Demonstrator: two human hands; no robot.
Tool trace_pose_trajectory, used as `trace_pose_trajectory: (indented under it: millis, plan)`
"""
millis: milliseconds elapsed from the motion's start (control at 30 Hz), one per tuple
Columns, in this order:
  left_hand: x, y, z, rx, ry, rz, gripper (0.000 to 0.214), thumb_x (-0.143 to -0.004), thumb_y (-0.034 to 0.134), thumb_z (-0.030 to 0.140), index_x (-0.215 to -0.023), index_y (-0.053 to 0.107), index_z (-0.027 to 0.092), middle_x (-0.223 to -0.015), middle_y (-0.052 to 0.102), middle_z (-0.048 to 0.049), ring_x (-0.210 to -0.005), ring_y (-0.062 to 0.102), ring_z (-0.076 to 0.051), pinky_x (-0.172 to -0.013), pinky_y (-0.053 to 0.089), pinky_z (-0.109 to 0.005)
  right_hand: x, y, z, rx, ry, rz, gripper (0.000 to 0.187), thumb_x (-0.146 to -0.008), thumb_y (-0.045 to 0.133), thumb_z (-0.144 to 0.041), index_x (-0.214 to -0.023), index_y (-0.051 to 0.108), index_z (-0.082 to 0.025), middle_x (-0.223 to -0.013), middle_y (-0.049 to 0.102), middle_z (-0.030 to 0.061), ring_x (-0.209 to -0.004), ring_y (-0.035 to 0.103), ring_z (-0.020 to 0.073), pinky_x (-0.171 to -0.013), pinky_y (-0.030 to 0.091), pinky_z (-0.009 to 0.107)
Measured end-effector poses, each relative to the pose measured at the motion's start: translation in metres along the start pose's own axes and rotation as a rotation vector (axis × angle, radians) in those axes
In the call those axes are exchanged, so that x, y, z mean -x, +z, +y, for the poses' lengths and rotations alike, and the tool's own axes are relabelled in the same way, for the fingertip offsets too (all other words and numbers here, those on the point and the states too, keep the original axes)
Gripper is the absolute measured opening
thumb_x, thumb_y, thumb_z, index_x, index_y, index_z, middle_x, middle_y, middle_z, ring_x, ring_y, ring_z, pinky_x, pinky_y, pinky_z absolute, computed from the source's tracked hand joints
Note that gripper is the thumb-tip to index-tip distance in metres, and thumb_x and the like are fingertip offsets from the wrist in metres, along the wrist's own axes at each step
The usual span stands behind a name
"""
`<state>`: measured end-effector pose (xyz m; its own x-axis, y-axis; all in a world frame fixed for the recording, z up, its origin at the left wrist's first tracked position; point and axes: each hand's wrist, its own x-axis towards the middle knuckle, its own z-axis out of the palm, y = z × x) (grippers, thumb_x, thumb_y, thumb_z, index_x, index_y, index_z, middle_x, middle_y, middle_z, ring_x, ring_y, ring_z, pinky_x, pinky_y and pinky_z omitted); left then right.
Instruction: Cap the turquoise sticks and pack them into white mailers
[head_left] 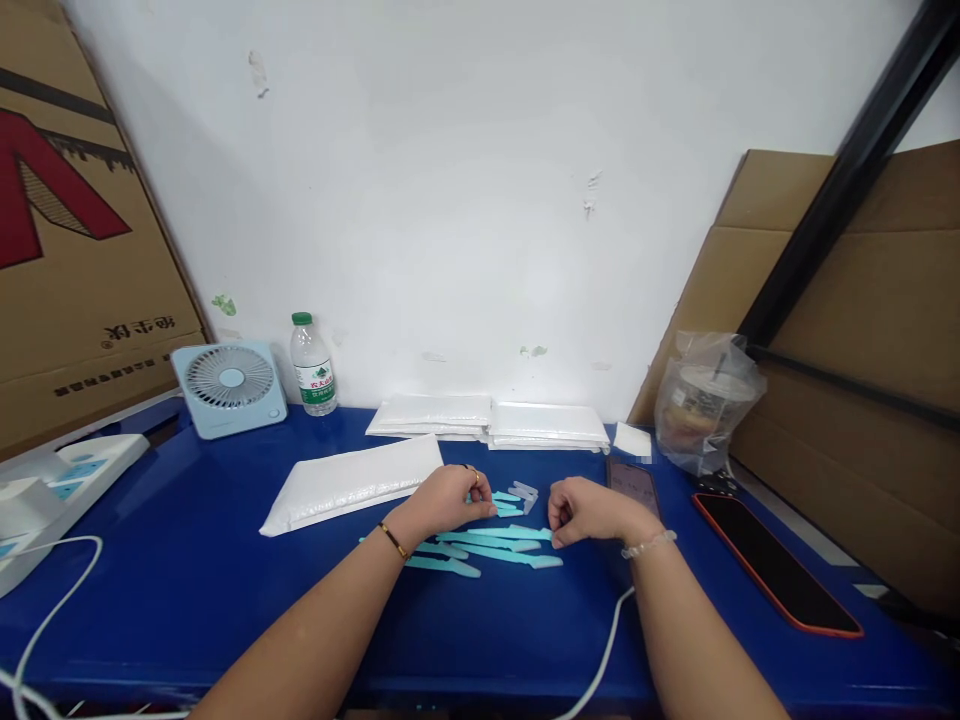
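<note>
Slim turquoise sticks (510, 553) lie loosely on the blue desk (187, 560), between left hand (450, 500) and right hand (592, 508). Both hands' fingers bunch; whether they grip, I cannot tell. Pinching lightly would spare neighbouring sticks.

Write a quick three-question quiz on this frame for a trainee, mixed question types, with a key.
1. Multiple choice: which hand has the beaded bracelet at its wrist?
A) left
B) right
2. True or false: turquoise eyebrow razors lie on the blue tabletop.
3. Open: what stands just right of the light-blue fan?

Key:
1. B, the right hand
2. True
3. A green-capped water bottle
</note>
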<state>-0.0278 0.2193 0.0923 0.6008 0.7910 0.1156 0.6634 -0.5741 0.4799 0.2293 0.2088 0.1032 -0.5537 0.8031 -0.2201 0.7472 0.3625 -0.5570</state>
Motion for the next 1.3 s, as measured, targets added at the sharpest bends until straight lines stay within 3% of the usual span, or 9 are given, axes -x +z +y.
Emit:
trace_pose_trajectory:
  millis: [67, 167, 467, 533, 733, 867, 967, 1100, 1300]
  plan:
    - [0.001, 0.001, 0.006, 0.017, 0.069, -0.057, 0.03, -0.076, 0.057, 0.049, -0.086, 0.067, 0.023, -0.081, 0.064, -0.0005, -0.072, 0.056, -0.014, -0.057, 0.035, -0.021, 0.0, 0.001, -0.004, -0.025, -0.035, -0.002, 0.015, -0.062, 0.071, -0.03, -0.066, 0.067, -0.016, -0.074, 0.06, 0.0017, -0.061, 0.053, 0.0128, -0.052, 0.039, 0.022]
    - [0.0, 0.003, 0.011, -0.017, 0.095, -0.092, 0.024, -0.079, 0.054, 0.04, -0.081, 0.068, 0.021, -0.079, 0.066, -0.0015, -0.071, 0.057, -0.014, -0.058, 0.035, -0.021, -0.002, 0.003, -0.007, -0.075, -0.115, 0.098, 0.014, -0.069, 0.066, -0.03, -0.073, 0.066, -0.017, -0.079, 0.058, 0.0015, -0.065, 0.052, 0.0121, -0.058, 0.041, 0.022]
    - [0.0, -0.008, -0.014, -0.196, -0.051, 0.043, 0.017, -0.079, 0.053, 0.03, -0.074, 0.067, 0.022, -0.078, 0.068, -0.0004, -0.071, 0.057, -0.015, -0.063, 0.036, -0.024, -0.011, 0.006, 0.003, -0.005, -0.079, 0.348, 0.011, -0.076, 0.062, -0.029, -0.078, 0.064, -0.019, -0.084, 0.056, 0.0021, -0.071, 0.051, 0.0137, -0.062, 0.04, 0.024]
    - [0.0, -0.008, -0.018, -0.198, -0.074, 0.038, 0.014, -0.077, 0.055, 0.03, -0.076, 0.067, 0.022, -0.076, 0.067, 0.0003, -0.07, 0.057, -0.014, -0.062, 0.035, -0.023, -0.011, 0.008, 0.001, -0.003, -0.083, 0.343, 0.016, -0.074, 0.064, -0.034, -0.079, 0.064, -0.019, -0.084, 0.056, 0.0022, -0.071, 0.051, 0.0138, -0.061, 0.04, 0.024]
    - [0.002, -0.005, -0.003, -0.102, -0.037, 0.033, 0.02, -0.073, 0.06, 0.04, -0.082, 0.067, 0.023, -0.081, 0.065, -0.0001, -0.073, 0.057, -0.014, -0.06, 0.036, -0.022, -0.018, 0.021, -0.01, 0.051, -0.163, 0.148, 0.015, -0.07, 0.068, -0.031, -0.074, 0.065, -0.018, -0.079, 0.053, 0.0006, -0.065, 0.049, 0.0116, -0.056, 0.037, 0.022]
    - [0.002, -0.002, 0.006, -0.033, 0.022, -0.09, 0.022, -0.075, 0.058, 0.04, -0.081, 0.069, 0.022, -0.078, 0.067, -0.0007, -0.067, 0.056, -0.014, -0.055, 0.033, -0.022, -0.02, 0.023, -0.009, 0.076, -0.19, 0.208, 0.007, -0.073, 0.064, -0.024, -0.073, 0.062, -0.017, -0.08, 0.053, 0.001, -0.067, 0.049, 0.0119, -0.057, 0.036, 0.022]
    - [0.001, -0.003, 0.003, -0.086, -0.021, -0.033, 0.017, -0.078, 0.053, 0.029, -0.075, 0.067, 0.021, -0.074, 0.067, -0.0007, -0.066, 0.056, -0.014, -0.055, 0.033, -0.023, -0.018, 0.018, -0.005, 0.061, -0.18, 0.282, 0.001, -0.075, 0.061, -0.019, -0.075, 0.062, -0.018, -0.082, 0.053, 0.0012, -0.069, 0.05, 0.0124, -0.06, 0.037, 0.022]
    - [0.001, -0.005, -0.001, -0.105, -0.036, 0.051, 0.019, -0.08, 0.052, 0.034, -0.081, 0.065, 0.021, -0.078, 0.066, -0.0002, -0.069, 0.056, -0.015, -0.058, 0.034, -0.024, -0.016, 0.012, -0.007, 0.034, -0.153, 0.346, 0.002, -0.077, 0.06, -0.019, -0.076, 0.061, -0.018, -0.082, 0.053, 0.0011, -0.069, 0.05, 0.0125, -0.062, 0.038, 0.023]
    - [0.001, -0.002, -0.003, -0.104, -0.049, 0.0, 0.015, -0.077, 0.057, 0.035, -0.078, 0.064, 0.022, -0.077, 0.065, 0.0002, -0.07, 0.055, -0.015, -0.057, 0.033, -0.024, -0.017, 0.012, -0.007, 0.023, -0.155, 0.338, 0.005, -0.077, 0.06, -0.022, -0.076, 0.062, -0.018, -0.083, 0.053, 0.0018, -0.068, 0.049, 0.0126, -0.062, 0.038, 0.023]
